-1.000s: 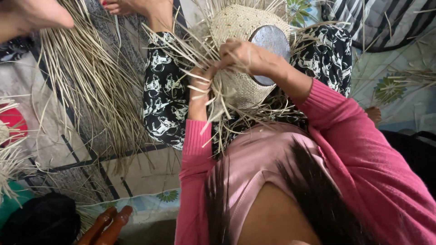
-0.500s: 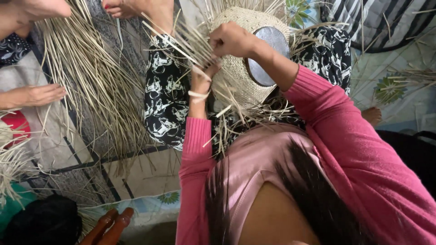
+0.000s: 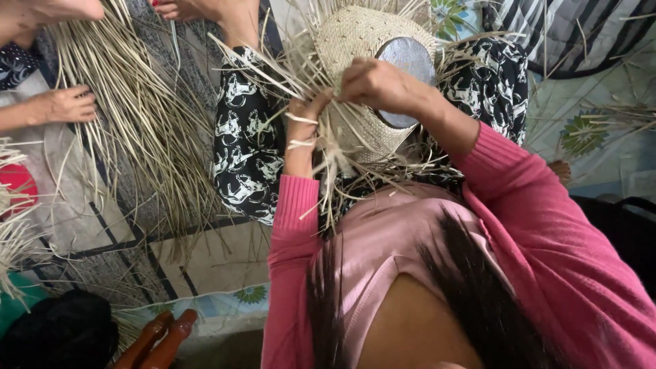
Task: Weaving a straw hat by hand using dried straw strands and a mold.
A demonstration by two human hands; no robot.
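Head view, looking straight down: the half-woven straw hat point(image 3: 355, 75) sits crown-up on the lap, over a round metal form point(image 3: 408, 72), likely to keep its shape. Right hand point(image 3: 379, 85) arches over the crown, its grip pinched closed on loose straw strips point(image 3: 321, 147). Left hand point(image 3: 307, 116) comes up from below, wrist bent, fingers closed around strands at the brim (bracing them, it seems). Beside, another person's hand point(image 3: 68, 104) rests on a straw pile point(image 3: 137, 130) spread over the floor mat point(image 3: 205, 260).

No packages, labels, signs, screens.
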